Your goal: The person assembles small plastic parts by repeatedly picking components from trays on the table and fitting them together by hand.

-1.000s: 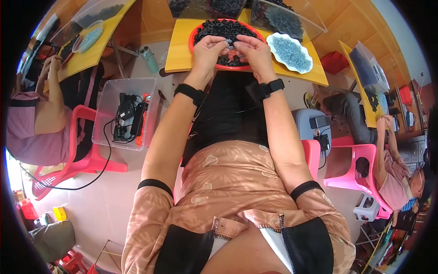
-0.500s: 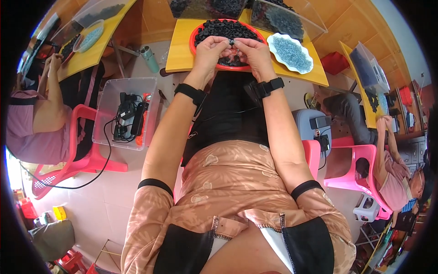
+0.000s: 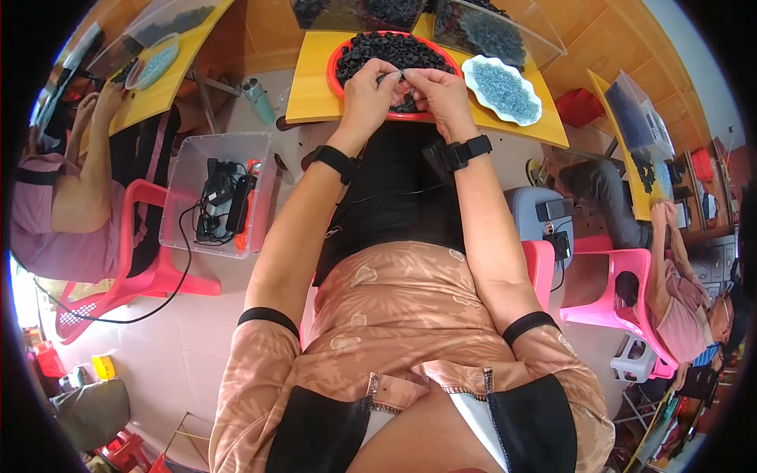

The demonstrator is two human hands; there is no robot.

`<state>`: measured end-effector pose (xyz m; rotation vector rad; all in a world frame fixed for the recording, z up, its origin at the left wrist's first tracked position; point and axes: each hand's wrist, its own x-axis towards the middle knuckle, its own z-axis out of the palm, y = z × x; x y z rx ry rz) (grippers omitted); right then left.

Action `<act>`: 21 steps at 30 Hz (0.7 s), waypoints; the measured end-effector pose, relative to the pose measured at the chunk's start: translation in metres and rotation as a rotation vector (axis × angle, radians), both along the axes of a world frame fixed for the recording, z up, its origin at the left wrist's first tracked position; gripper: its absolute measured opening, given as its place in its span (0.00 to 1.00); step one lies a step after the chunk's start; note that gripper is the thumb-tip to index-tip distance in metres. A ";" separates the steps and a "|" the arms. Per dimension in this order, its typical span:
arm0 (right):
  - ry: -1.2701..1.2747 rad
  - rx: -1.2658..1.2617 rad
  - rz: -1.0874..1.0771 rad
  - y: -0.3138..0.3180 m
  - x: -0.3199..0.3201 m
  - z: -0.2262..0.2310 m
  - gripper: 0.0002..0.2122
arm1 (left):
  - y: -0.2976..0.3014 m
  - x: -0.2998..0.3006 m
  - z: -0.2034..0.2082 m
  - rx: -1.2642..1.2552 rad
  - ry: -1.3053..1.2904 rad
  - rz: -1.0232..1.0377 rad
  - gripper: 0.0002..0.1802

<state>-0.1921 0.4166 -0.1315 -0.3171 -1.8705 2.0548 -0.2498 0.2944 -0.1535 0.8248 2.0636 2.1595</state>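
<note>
Both my hands meet above a red round basin heaped with small black plastic parts. The fingers of my left hand are closed in a pinch around a small black part, mostly hidden by the fingertips. My right hand pinches at the same spot, thumb and forefinger together, and whatever lies between them is too small to make out. Just right of that hand is a white scalloped plate filled with small clear bluish pieces.
The basin and plate stand on a yellow table. Clear bins of black parts line its back. People work at tables left and right, on pink chairs. A clear box of cables and a green bottle stand on the left.
My left hand has shifted slightly up and right, and its wrist has turned. The black part between my fingertips shows less. The person on the left has moved their hands toward the table.
</note>
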 end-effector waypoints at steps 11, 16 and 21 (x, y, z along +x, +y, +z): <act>0.163 0.367 -0.161 -0.007 0.000 -0.002 0.07 | -0.004 0.000 0.006 -0.062 -0.069 0.054 0.14; 0.174 0.355 -0.160 -0.005 0.000 -0.001 0.07 | -0.003 -0.006 -0.001 -0.058 -0.082 0.059 0.15; 0.151 0.273 -0.124 -0.004 0.001 -0.001 0.08 | -0.001 -0.008 -0.002 -0.085 -0.064 0.034 0.13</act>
